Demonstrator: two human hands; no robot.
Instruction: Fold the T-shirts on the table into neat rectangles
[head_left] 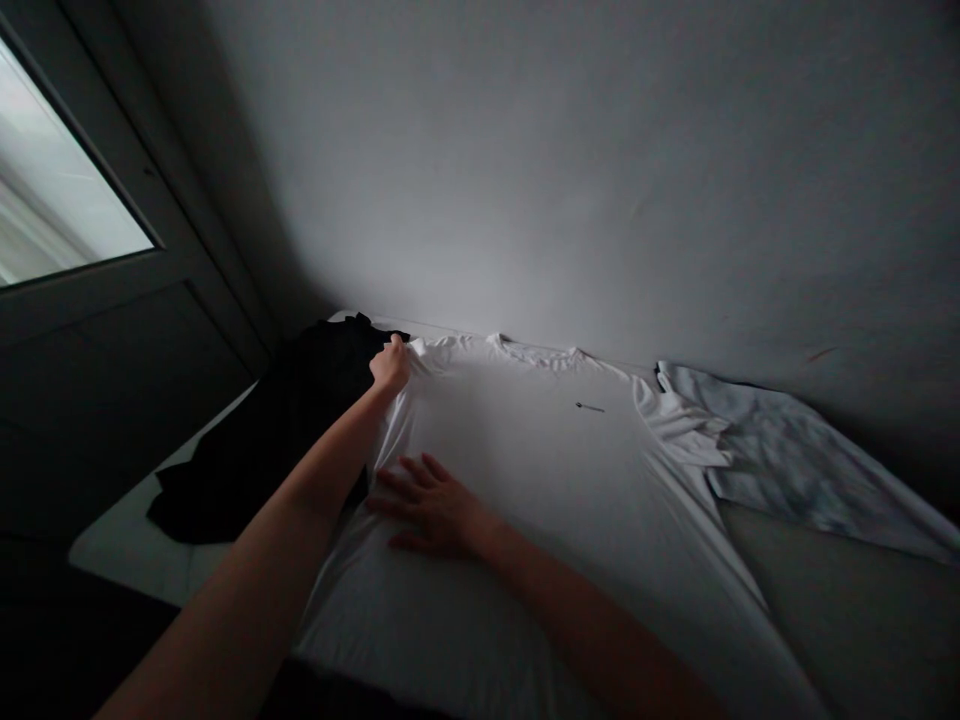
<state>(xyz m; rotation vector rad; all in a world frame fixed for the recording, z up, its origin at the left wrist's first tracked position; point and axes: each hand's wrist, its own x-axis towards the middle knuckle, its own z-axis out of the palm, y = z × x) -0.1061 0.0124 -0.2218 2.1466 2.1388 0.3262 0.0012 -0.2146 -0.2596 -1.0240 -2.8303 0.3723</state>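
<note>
**Soft white T-shirt (525, 480) under two bare hands, near far edge of mattress (127, 550)**

Closest to the view, right hand (435, 508) flat on the cloth, palm down, fingers (397, 490) spread wide, no grip, only light pressing. Beneath it, the white T-shirt, lying open across the mattress, its lower part running out of the picture at the near edge. Probably a light, thin and very soft fabric, with no stiffness, perhaps a little slippery on the surface below. Further up, left hand (390, 366) at the shoulder corner, fingers narrow and pinching a small fold, with creases running down from the pinch. Shoulder corners and hem as likely the surest places for taking hold, with a small pinch and no hard pull. Just beside this hand, a bunched black garment (300, 410), touching the shirt, toward the left edge of the mattress. Beyond, the round collar (540, 353) near the far edge, a small dark mark (590, 407) on the chest, and a crumpled sleeve (679, 420) over a pale mottled cloth (795, 460). Last, a grey wall (600, 170).
</note>
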